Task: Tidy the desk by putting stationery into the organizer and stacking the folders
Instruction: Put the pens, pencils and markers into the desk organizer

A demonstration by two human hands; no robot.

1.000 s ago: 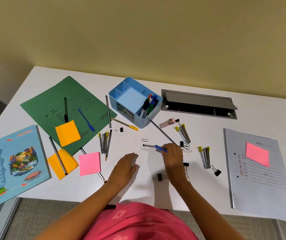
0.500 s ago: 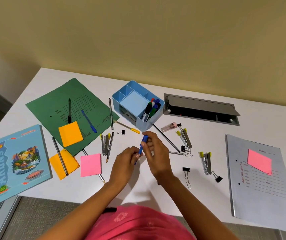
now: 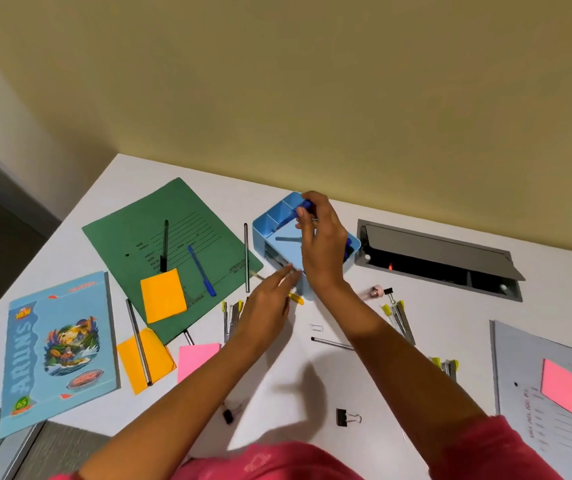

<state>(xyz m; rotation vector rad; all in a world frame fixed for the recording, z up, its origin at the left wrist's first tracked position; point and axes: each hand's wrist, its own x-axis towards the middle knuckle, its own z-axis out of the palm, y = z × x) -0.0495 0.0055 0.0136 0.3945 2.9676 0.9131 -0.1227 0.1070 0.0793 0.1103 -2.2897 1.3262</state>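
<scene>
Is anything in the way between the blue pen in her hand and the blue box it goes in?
Nothing visible is. The right hand holds the blue pen tilted, right over the open organizer, tip pointing down into a compartment. The left hand sits lower, near the organizer's front, not under the pen.

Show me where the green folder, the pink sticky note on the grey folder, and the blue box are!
green folder (image 3: 187,216): head view, bare upper middle of its cover.
pink sticky note (image 3: 570,389): head view, its centre.
blue box (image 3: 279,252): head view, its front left wall.
</scene>
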